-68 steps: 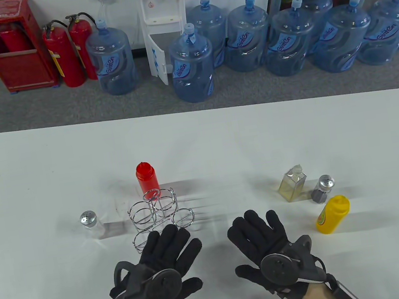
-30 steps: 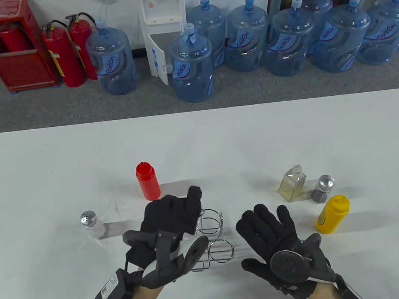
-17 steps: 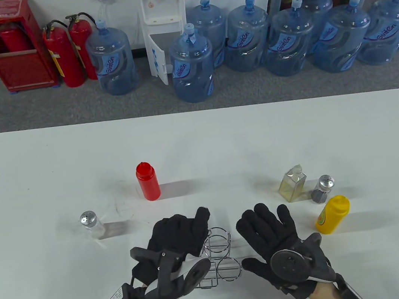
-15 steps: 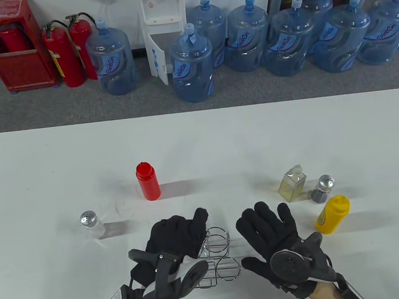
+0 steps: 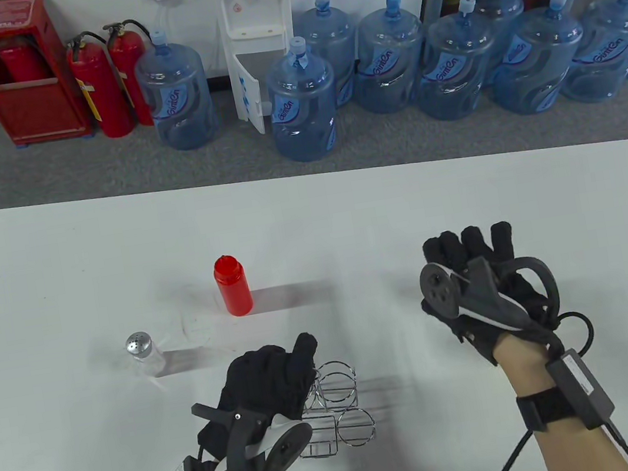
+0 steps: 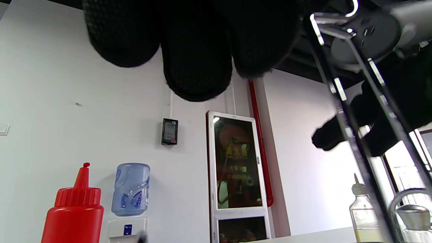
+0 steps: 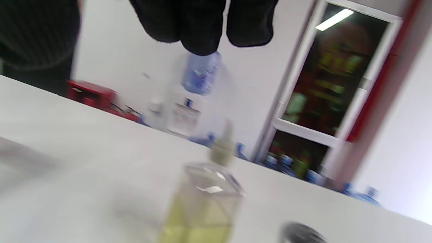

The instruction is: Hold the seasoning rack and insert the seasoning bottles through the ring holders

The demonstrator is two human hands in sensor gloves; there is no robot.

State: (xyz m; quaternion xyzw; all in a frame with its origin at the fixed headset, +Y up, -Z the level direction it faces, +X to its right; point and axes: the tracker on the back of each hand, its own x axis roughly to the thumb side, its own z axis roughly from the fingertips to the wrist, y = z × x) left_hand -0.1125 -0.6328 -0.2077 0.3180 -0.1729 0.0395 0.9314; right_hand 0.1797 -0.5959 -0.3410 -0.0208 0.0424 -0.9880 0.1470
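My left hand grips the wire seasoning rack from its left side; the rack stands on the table with its rings empty. Its wires show in the left wrist view. My right hand is turned on its side, with fingers hanging over the square oil bottle without touching it. In the table view that hand hides the oil bottle, the dark shaker and the yellow bottle. A red squeeze bottle stands behind the rack. A clear shaker stands to the left.
The dark shaker's top shows right of the oil bottle in the blurred right wrist view. The white table stretches back to its far edge. Water jugs and fire extinguishers stand on the floor beyond.
My right hand has left its flat spot beside the rack and moved forward and right, over the bottles there. My left hand keeps its grip on the rack, shifted slightly left.
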